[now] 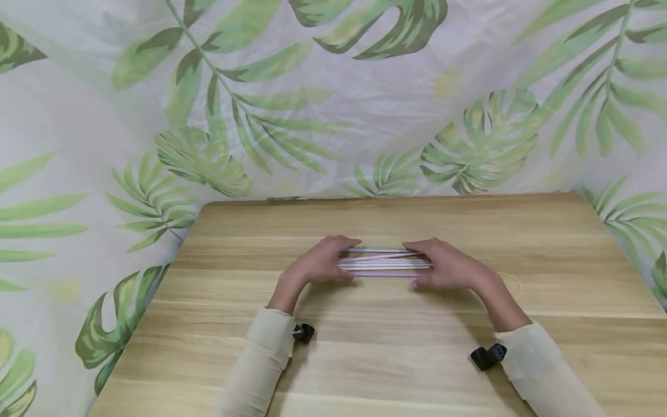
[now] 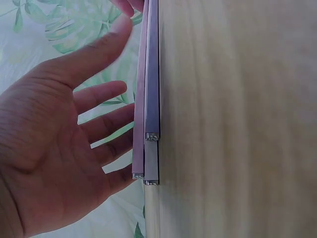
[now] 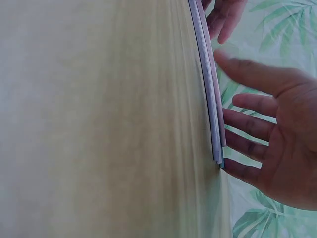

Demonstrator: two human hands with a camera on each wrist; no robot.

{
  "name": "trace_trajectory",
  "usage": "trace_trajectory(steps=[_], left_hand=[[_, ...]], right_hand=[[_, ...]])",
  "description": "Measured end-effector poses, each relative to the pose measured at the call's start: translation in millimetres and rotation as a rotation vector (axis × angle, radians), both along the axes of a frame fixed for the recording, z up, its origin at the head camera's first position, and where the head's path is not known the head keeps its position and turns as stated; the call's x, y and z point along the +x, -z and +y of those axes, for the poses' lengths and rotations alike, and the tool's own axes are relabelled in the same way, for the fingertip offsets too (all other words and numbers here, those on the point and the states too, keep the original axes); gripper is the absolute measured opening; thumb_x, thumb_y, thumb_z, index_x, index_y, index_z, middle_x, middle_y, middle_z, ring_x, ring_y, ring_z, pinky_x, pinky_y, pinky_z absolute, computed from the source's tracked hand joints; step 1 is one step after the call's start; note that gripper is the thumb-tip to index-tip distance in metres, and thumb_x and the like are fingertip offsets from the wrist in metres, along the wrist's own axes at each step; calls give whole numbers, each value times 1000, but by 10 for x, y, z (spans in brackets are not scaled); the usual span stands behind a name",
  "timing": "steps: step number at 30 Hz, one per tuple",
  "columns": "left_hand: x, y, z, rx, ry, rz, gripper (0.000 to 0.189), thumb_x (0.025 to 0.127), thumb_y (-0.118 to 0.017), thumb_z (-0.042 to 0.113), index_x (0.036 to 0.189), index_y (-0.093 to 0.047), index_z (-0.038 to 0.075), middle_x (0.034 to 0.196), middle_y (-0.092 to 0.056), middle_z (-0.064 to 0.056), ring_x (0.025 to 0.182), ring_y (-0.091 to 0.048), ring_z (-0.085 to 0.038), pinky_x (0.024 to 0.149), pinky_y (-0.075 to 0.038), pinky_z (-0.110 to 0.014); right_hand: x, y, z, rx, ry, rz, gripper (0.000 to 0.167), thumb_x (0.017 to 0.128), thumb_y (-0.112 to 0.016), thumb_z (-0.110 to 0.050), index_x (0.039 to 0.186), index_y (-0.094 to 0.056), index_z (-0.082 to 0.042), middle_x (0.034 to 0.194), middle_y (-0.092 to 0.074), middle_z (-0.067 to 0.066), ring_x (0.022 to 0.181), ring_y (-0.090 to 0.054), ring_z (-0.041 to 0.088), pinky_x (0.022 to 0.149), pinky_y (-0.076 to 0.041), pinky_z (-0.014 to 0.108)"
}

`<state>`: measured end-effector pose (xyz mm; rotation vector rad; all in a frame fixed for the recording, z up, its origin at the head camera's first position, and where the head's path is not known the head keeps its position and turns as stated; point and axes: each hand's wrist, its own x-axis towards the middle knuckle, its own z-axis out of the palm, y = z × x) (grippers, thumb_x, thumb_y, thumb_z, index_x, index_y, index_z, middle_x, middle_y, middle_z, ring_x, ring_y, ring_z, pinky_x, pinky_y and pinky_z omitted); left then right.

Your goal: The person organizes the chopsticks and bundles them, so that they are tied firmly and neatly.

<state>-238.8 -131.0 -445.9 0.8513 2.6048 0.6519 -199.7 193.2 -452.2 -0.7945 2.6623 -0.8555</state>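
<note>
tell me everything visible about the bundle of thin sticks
The bundle of thin sticks looks pastel: pink, lavender, bluish, whitish, with uneven ends; material unclear. It lies on the wood-grained table, lengthwise between the left hand and the right hand, some sticks slanting across others. Exact finger contact is hard to tell.

Ends covered, edges cut off

In the head view's centre, your left hand (image 1: 320,262) and right hand (image 1: 452,265) hide the ends of the strips (image 1: 385,264). Both wrist views cut those strips at the top edge and blur the tabletop (image 2: 237,119). Your sleeves (image 1: 260,353) leave the head view's bottom; right of centre, a yellow curve (image 1: 520,282) is too thin to identify.
</note>
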Motion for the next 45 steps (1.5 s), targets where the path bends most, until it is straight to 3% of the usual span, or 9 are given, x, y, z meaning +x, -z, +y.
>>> trace_trajectory(steps=[11,24,34,45], left_hand=[[92,-34,42,-12,39,29,75,86,-90,12,154,-58,8,147,-63,-17,136,-58,-34,117,-46,-48],[183,-82,30,-26,26,25,67,87,-87,4,149,-63,9,136,-67,-13,121,-63,-27,109,-51,-46],[189,-74,27,-47,74,24,58,85,-87,4,140,-69,9,119,-70,-8,108,-63,-21,101,-53,-39],[274,-61,44,-71,14,-34,53,87,-85,2,137,-71,10,116,-69,-7,108,-61,-20,100,-52,-40]], right_hand=[[137,-88,71,63,43,6,69,90,-87,-20,150,-59,0,145,-66,21,130,-61,39,109,-49,58],[237,-114,33,83,25,63,53,92,-83,-8,143,-67,-3,137,-71,19,128,-64,41,107,-51,59],[212,-94,-29,62,-4,58,44,89,-82,2,132,-72,0,109,-76,6,101,-70,20,91,-58,43],[240,-50,-42,60,-24,73,38,90,-82,1,127,-74,-2,105,-75,4,98,-70,20,89,-58,42]])
